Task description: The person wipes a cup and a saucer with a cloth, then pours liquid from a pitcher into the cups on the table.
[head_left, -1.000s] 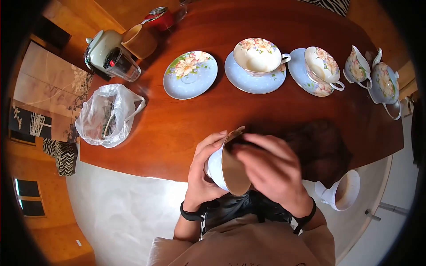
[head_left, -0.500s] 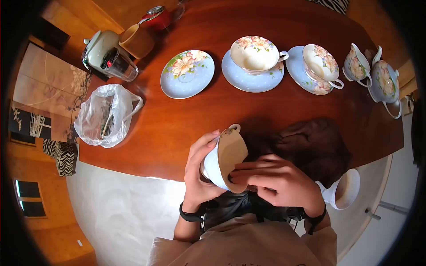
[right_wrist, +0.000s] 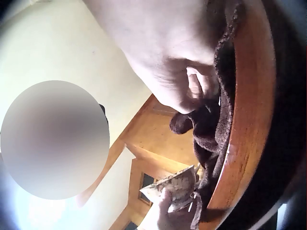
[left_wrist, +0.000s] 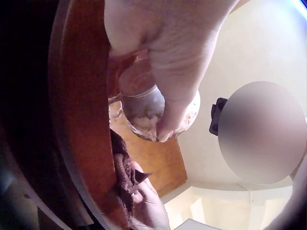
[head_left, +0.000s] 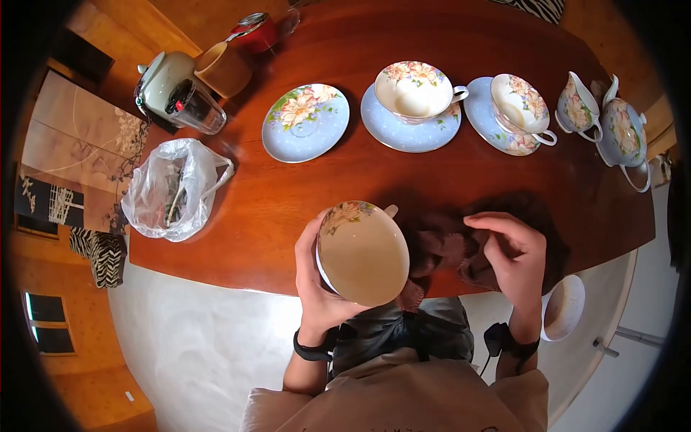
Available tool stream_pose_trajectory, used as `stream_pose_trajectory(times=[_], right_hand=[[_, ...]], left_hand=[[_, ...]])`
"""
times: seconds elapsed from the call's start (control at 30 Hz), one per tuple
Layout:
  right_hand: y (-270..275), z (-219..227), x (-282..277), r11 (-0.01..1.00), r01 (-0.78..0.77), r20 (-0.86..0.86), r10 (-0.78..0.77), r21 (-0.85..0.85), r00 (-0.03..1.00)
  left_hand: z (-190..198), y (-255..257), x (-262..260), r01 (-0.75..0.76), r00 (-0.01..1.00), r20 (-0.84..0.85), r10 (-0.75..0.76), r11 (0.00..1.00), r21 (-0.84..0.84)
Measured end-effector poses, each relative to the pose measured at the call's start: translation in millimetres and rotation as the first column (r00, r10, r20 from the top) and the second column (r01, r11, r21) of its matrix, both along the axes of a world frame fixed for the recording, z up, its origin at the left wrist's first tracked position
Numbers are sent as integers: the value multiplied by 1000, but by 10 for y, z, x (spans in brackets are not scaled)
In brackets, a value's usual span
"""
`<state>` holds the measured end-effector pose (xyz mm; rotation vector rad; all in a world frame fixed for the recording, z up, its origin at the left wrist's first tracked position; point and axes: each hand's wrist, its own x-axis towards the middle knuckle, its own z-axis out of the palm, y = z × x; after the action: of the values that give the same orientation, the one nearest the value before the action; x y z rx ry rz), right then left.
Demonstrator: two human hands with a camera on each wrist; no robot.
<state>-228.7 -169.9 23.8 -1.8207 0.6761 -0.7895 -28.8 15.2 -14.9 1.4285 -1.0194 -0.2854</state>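
My left hand [head_left: 317, 291] grips a teacup [head_left: 367, 259], pale blue outside with a floral band inside, its mouth facing the head camera. The cup's handle points away, toward the far right. In the left wrist view the thumb presses along the flowered side of the cup [left_wrist: 146, 115]. To the right, my right hand [head_left: 517, 263] pinches a dark brown cloth [head_left: 450, 248] with curled fingers. That cloth lies bunched at the table's near edge. In the right wrist view the fingertips meet the fabric [right_wrist: 208, 132].
A bare floral saucer [head_left: 306, 137] lies ahead. Two teacups [head_left: 414, 93] on saucers, a creamer [head_left: 578, 108] and a teapot [head_left: 625, 133] extend rightward. At left are a plastic bag [head_left: 173, 209], a clear tumbler [head_left: 205, 111] and a wooden cup [head_left: 227, 72]. A white vessel [head_left: 567, 306] stands below right.
The right hand has left the teacup's inside and moved right to the brown cloth. The left hand has turned the cup's mouth more toward the head camera.
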Motion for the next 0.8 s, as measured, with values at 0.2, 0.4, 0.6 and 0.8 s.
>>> stream_pose_trajectory(times=[0.2, 0.4, 0.6, 0.8], right_hand=[[-150, -62, -177, 973, 228, 11, -228, 37, 974], [-577, 111, -576, 885, 355, 56, -355, -301, 933], [-361, 272, -733, 767, 478, -1, -529, -428, 849], [186, 309, -470, 870, -274, -316, 146, -410, 937]], left_hand=[[27, -10, -37, -66, 996, -66, 64, 997, -39], [8, 26, -28, -123, 992, 32, 121, 990, 66], [-37, 18, -26, -154, 987, 57, 151, 987, 52], [8, 0, -54, -122, 992, -17, 124, 990, 75]])
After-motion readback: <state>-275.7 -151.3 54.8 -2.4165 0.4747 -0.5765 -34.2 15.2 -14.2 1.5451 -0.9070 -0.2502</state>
